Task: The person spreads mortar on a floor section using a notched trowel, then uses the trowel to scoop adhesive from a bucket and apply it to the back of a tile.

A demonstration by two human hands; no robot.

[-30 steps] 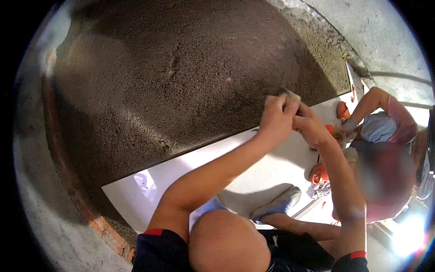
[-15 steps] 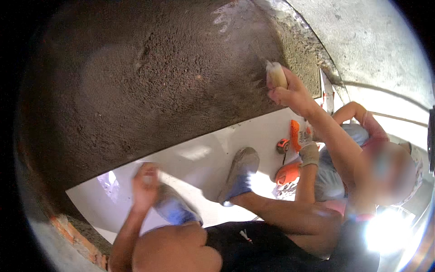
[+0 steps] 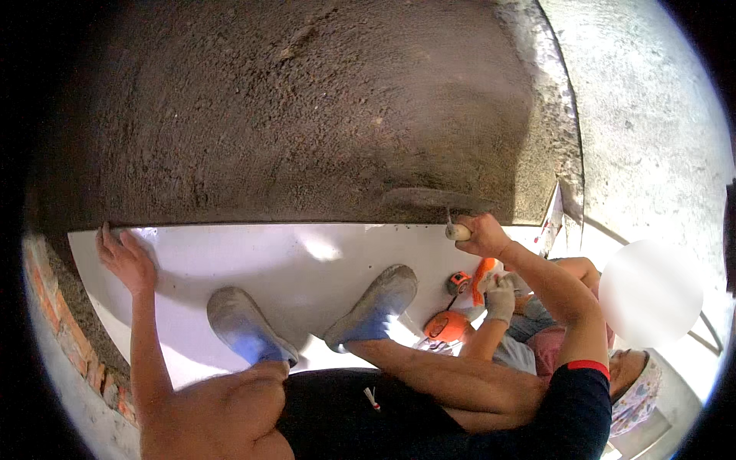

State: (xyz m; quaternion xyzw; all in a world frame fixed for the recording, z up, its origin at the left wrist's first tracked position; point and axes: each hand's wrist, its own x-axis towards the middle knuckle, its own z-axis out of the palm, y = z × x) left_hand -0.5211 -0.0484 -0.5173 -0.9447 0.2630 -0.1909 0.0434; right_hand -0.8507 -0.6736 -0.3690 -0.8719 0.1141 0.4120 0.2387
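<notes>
My right hand is closed round the pale handle of a trowel. The trowel's thin blade lies on the dark, rough mortar bed, close to its near edge. Pressed against that edge is a large white glossy slab or tile, under my feet. At the slab's far left corner my left hand lies flat with its fingers spread, the fingertips at the line where slab and mortar meet. It holds nothing.
My two grey-and-blue shoes stand on the slab. On its right lie an orange tape measure and a round orange tool. A co-worker's gloved hand is beside them. Broken brick edging runs along the left.
My left hand has moved left and forward onto the slab's corner, its fingers opening out. My right hand has drawn the trowel back toward the slab's edge. The head view has turned.
</notes>
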